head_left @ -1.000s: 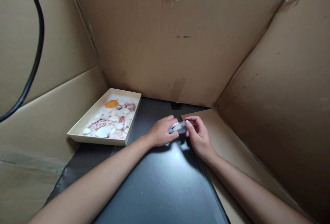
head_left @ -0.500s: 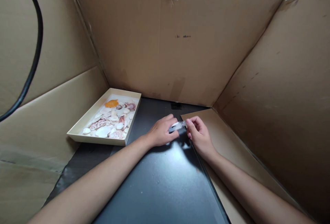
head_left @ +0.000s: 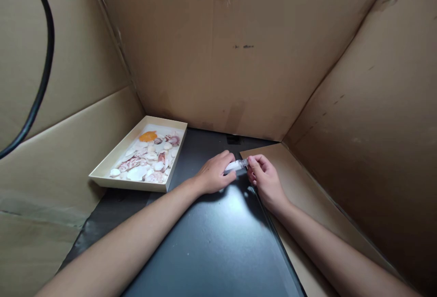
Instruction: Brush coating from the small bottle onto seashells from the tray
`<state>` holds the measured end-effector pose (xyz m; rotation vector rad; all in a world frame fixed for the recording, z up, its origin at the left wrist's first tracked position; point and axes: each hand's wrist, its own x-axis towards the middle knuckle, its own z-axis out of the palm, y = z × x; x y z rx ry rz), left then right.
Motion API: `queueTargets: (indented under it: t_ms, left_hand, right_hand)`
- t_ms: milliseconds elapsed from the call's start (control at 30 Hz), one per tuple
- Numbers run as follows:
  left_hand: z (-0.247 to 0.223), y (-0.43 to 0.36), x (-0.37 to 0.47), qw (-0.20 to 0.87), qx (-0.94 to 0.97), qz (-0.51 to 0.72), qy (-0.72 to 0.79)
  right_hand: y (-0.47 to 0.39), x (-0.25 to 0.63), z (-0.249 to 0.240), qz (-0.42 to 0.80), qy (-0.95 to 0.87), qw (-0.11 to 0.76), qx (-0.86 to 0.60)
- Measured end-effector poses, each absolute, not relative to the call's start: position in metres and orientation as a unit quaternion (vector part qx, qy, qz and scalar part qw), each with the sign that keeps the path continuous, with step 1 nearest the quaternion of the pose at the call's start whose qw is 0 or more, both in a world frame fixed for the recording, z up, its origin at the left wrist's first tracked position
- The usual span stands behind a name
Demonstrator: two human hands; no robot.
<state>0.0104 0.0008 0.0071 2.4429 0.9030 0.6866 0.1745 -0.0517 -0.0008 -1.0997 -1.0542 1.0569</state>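
- Clear tube [head_left: 235, 165]: between the two hands, long axis running left to right, right end angled slightly away from the wearer.
- Left hand [head_left: 212, 172]: grasping the left end, thumb on the near side, fingers on the far side; covers more of it.
- Right hand [head_left: 266, 182]: thumb and fingers pinching the right end. Neither hand is nearer; both touch it.
- Height over the dark table [head_left: 211, 242]: can't tell if it touches.
- Cardboard sheet [head_left: 297, 174] under the right hand; shell tray [head_left: 131, 185] well left of the tube.
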Motion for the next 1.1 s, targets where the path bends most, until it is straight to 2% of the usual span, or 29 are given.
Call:
queueTargets:
  t_ms: [1100]
  left_hand:
    - [0.0029, 0.0023, 0.0111, 0.229, 0.873, 0.229, 0.364]
  right_hand:
    - [-0.0501, 0.1749, -0.0004, 0.488, -0.404, 0.625, -0.456]
